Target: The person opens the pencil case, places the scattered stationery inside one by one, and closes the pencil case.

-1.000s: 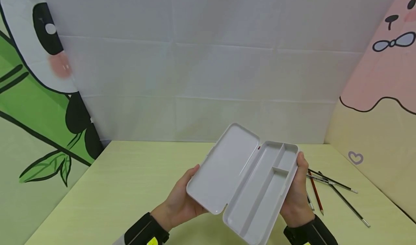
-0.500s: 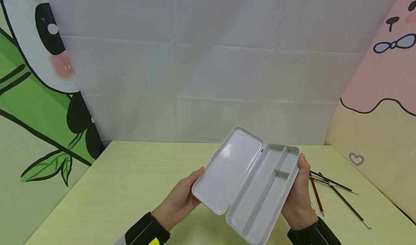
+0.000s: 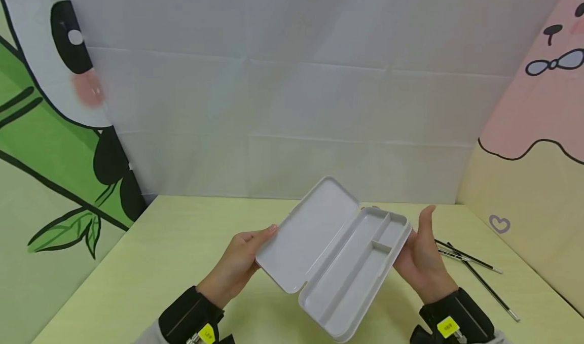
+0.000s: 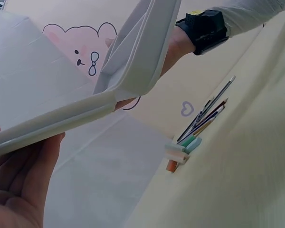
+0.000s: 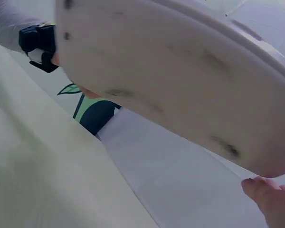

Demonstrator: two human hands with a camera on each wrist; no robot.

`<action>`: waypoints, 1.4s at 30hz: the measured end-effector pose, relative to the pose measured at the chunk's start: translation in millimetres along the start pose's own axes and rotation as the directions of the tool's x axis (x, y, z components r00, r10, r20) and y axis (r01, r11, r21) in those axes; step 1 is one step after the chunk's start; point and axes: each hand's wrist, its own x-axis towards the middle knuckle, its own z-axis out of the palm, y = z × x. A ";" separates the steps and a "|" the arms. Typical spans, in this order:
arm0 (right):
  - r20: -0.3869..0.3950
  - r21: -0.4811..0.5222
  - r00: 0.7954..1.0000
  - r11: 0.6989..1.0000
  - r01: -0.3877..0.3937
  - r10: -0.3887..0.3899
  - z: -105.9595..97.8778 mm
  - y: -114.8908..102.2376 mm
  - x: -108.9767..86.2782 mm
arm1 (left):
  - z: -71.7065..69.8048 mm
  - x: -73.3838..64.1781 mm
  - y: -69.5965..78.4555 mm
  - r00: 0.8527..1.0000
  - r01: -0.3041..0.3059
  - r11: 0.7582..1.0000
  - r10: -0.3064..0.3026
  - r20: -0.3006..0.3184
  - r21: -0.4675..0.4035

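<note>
The left wall [image 3: 59,146] bears a green and white print; next to it, the table [image 3: 150,278] extends rightward. The left hand [image 3: 234,268], banded by a black strap [image 3: 187,316], pinches the left edge of the lid [image 3: 310,232]: thumb on the inner face, fingers beneath. The white case [image 3: 334,260] is open and held above the table, between both hands, tilted with its far end toward the back cloth [image 3: 274,90]. The hinge runs along the middle, and the tray [image 3: 360,273] lies to its right, divided into one long and two shorter compartments. In the right wrist view, the underside of the case shows dark smudges. The right hand [image 3: 424,263] is at the tray's right side; its thumb stands straight up, clear of the rim, and the palm is spread. Its fingers pass behind the tray and are largely hidden, so their exact contact cannot be told. To the right of this hand, pencils [image 3: 483,281] lie crossed on the table; in the left wrist view, small coloured blocks [image 4: 176,156] lie by their ends. The right wall [image 3: 534,207] carries a purple heart [image 3: 499,223].
</note>
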 end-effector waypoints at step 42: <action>-0.318 -0.775 0.938 0.531 -0.342 0.140 -19.3 -32.2 38.7 | -39.5 4.1 3.2 0.994 -0.046 0.996 0.038 0.100 0.078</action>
